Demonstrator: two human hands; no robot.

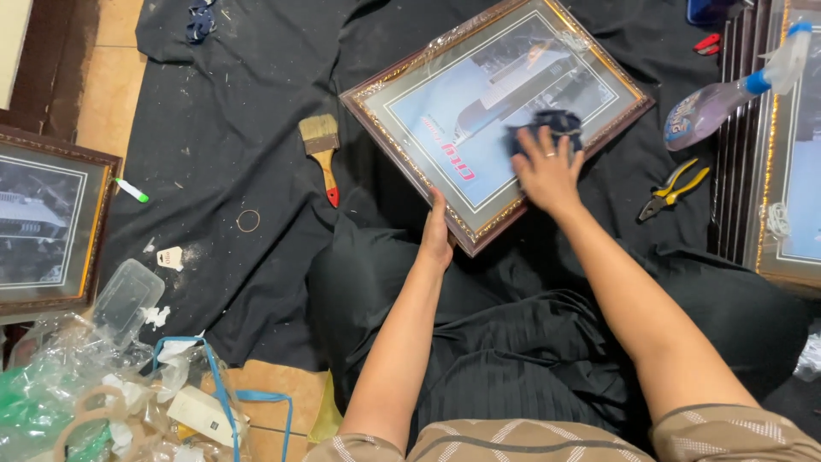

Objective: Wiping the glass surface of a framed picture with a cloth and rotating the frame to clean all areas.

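My right hand [547, 167] lies flat on the glass of the framed picture [479, 103], fingers spread and pressing a dark blue cloth [552, 124] that bunches under and just beyond my fingertips; a ring shows on one finger. My left hand [438, 235] grips the near edge of the same framed picture, fingers curled under the frame where I cannot see them, the back of the hand against the gilded moulding. The framed picture sits tilted, its near corner resting over my lap on the black cloth [239, 111] that covers the floor. To the right of my right hand, near but apart from it, lies a pair of yellow-handled pliers [671, 190], and beyond that a spray bottle [727, 96] lies on its side with its blue and white nozzle resting against a stack of frames [753, 171] standing on edge. To the left of my left hand, well apart, a paintbrush [321, 152] with a wooden handle and red tip lies on the black cloth, with a rubber band [248, 221] nearer to me. Farther left, another framed picture [47, 218] lies partly on the tile floor. Below it, at my left side, sits a heap of clear plastic wrapping [77, 359], a clear plastic lid [128, 295] and a roll of tape [90, 415].
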